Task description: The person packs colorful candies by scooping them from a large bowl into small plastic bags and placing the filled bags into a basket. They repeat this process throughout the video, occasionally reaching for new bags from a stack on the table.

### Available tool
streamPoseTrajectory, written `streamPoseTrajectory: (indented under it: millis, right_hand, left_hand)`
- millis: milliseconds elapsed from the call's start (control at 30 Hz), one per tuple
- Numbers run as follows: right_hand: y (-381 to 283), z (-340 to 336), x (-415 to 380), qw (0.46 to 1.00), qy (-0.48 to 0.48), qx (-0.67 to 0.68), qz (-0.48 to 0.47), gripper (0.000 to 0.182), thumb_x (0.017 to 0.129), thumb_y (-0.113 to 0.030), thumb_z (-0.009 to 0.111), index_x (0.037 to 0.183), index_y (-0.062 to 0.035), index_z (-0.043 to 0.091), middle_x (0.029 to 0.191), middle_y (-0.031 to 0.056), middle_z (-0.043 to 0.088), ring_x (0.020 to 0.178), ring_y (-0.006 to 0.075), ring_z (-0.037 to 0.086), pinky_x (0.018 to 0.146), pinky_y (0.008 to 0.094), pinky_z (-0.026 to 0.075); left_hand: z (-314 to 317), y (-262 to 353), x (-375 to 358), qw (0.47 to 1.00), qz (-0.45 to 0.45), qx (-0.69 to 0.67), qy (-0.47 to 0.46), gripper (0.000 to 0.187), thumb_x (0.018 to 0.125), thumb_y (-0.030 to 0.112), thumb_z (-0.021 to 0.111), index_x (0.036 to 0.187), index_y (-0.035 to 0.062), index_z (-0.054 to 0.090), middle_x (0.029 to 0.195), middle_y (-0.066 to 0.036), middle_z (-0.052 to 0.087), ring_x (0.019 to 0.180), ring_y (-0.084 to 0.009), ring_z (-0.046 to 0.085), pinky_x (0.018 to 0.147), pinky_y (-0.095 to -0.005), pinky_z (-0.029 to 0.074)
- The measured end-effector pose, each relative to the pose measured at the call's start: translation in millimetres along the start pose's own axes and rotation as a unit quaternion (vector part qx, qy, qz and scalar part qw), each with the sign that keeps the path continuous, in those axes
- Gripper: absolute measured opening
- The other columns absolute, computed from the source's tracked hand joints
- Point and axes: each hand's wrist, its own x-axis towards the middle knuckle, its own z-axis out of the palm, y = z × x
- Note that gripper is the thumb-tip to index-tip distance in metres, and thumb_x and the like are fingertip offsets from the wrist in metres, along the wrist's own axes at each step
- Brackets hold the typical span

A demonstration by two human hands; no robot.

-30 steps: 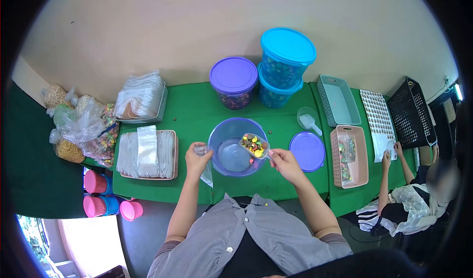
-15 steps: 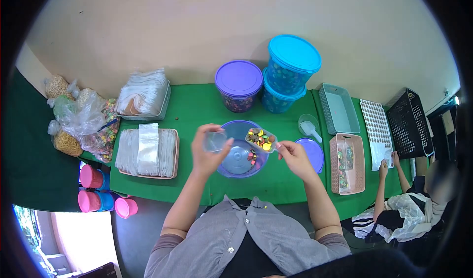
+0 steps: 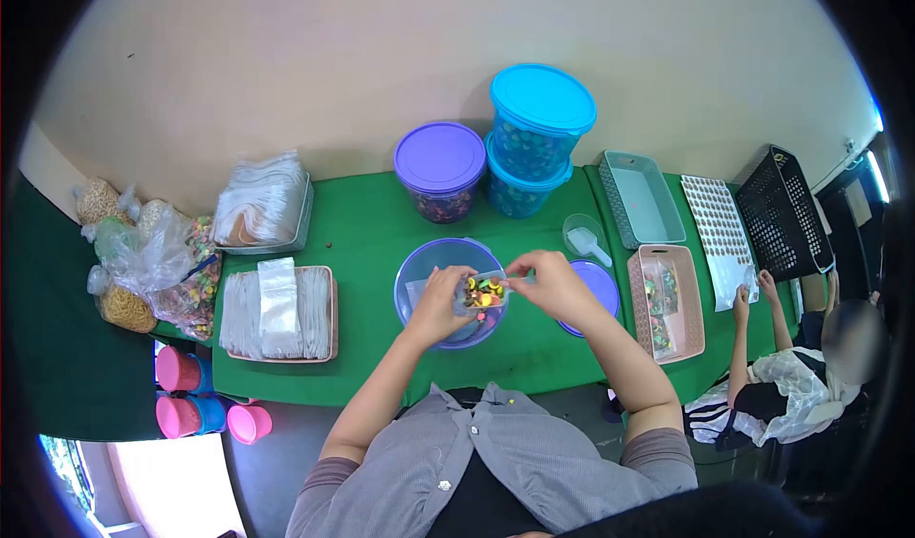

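A purple-rimmed tub point(image 3: 416, 262) stands on the green cloth in front of me, with a few colourful pieces low inside it. Above the tub, a clear scoop point(image 3: 486, 293) holds yellow, red and brown pieces. My right hand point(image 3: 553, 283) grips the scoop's handle end. Close against the scoop's left side, my left hand point(image 3: 441, 304) has its fingers closed round something clear, mostly hidden by the fingers. Part of a clear sheet or bag shows beside that hand inside the tub.
Lidded purple point(image 3: 439, 160) and blue point(image 3: 543, 100) tubs stand behind. Trays of clear bags point(image 3: 334, 315) are left, a purple lid point(image 3: 593, 295), a small cup with scoop point(image 3: 583, 238) and baskets point(image 3: 703, 300) right. A co-worker point(image 3: 791, 395) sits far right.
My hands have come together over the tub. The filled scoop has moved left and meets my left hand, which held a clear container apart from it before. The camera view has shifted slightly.
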Motion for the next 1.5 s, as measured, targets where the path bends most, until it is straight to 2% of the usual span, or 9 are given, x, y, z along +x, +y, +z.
streamPoseTrajectory:
  millis: [167,367,633,700,767,967,1100,1433,1500]
  right_hand:
    - [-38,14,12,0.982,0.014,0.190,-0.014,0.027,0.083,-0.012,0.072,0.107,0.0000,0.067,0.086,0.0045,0.066,0.079,0.0104,0.060,0.070,0.0285,0.050]
    - [-21,42,23,0.953,0.056,0.296,-0.041,0.024,0.091,-0.016,0.066,0.107,0.0023,0.066,0.092,0.0058,0.063,0.077,0.0095,0.058,0.069,0.0243,0.048]
    - [-23,5,21,0.891,0.201,0.398,-0.085,0.016,0.093,-0.010,0.061,0.103,0.0024,0.066,0.104,0.0089,0.062,0.092,0.0135,0.060,0.076,0.0259,0.049]
    - [-12,10,23,0.971,0.090,0.210,-0.074,0.015,0.088,-0.006,0.064,0.102,-0.0008,0.070,0.101,0.0096,0.063,0.091,0.0167,0.061,0.077,0.0282,0.050]
    - [1,25,27,0.983,0.051,0.162,-0.067,0.019,0.082,-0.004,0.067,0.101,-0.0036,0.072,0.098,0.0140,0.065,0.089,0.0225,0.064,0.077,0.0331,0.051]
    - [38,75,39,0.983,-0.151,-0.058,-0.084,0.028,0.073,0.003,0.062,0.101,0.0036,0.069,0.095,0.0186,0.067,0.087,0.0271,0.068,0.071,0.0343,0.056]
    - [56,88,36,0.951,-0.109,-0.188,-0.218,0.017,0.073,-0.001,0.065,0.090,0.0023,0.069,0.092,0.0176,0.067,0.080,0.0292,0.068,0.073,0.0385,0.054]
    - [90,113,2,0.936,-0.167,-0.244,-0.192,0.019,0.072,-0.003,0.059,0.090,-0.0018,0.061,0.087,0.0122,0.064,0.083,0.0308,0.065,0.072,0.0414,0.053]
    - [83,112,-1,0.903,-0.059,-0.330,-0.270,0.013,0.075,-0.008,0.060,0.087,-0.0061,0.061,0.083,0.0087,0.062,0.074,0.0265,0.064,0.070,0.0364,0.050]
  left_hand:
    - [12,-6,-4,1.000,-0.020,-0.005,0.014,0.063,0.067,0.013,0.079,0.121,0.0079,0.048,0.117,-0.013,0.057,0.114,-0.0313,0.056,0.108,-0.0512,0.034]
    - [4,-11,-6,0.994,-0.066,-0.071,0.057,0.065,0.067,0.019,0.082,0.121,0.0067,0.047,0.113,-0.013,0.059,0.111,-0.0332,0.056,0.102,-0.0493,0.039]
    - [-93,-14,-17,0.923,-0.074,-0.183,0.330,0.038,0.076,0.007,0.075,0.107,0.0063,0.054,0.099,-0.008,0.064,0.087,-0.0175,0.061,0.079,-0.0295,0.049]
    - [-101,-18,-20,0.932,-0.094,-0.110,0.332,0.037,0.075,0.007,0.076,0.106,0.0064,0.054,0.098,-0.009,0.065,0.086,-0.0189,0.063,0.077,-0.0306,0.050]
    - [-97,-27,-24,0.960,-0.235,0.024,0.153,0.043,0.072,0.009,0.078,0.106,0.0050,0.053,0.097,-0.012,0.064,0.089,-0.0221,0.065,0.080,-0.0333,0.051]
    - [-48,-41,-28,0.949,-0.281,-0.077,0.119,0.046,0.065,0.006,0.077,0.106,0.0056,0.054,0.093,-0.012,0.067,0.090,-0.0249,0.067,0.080,-0.0346,0.052]
    - [-41,-3,-25,0.970,-0.191,-0.062,0.135,0.047,0.064,0.004,0.075,0.106,0.0063,0.055,0.092,-0.012,0.067,0.088,-0.0241,0.068,0.080,-0.0339,0.053]
    - [-25,14,-26,0.978,-0.166,-0.051,0.114,0.047,0.062,0.007,0.076,0.104,0.0053,0.055,0.089,-0.011,0.066,0.082,-0.0228,0.066,0.077,-0.0340,0.052]
    - [-20,19,-27,0.984,-0.138,-0.023,0.111,0.047,0.062,0.009,0.076,0.104,0.0052,0.055,0.087,-0.010,0.065,0.077,-0.0221,0.064,0.074,-0.0340,0.052]
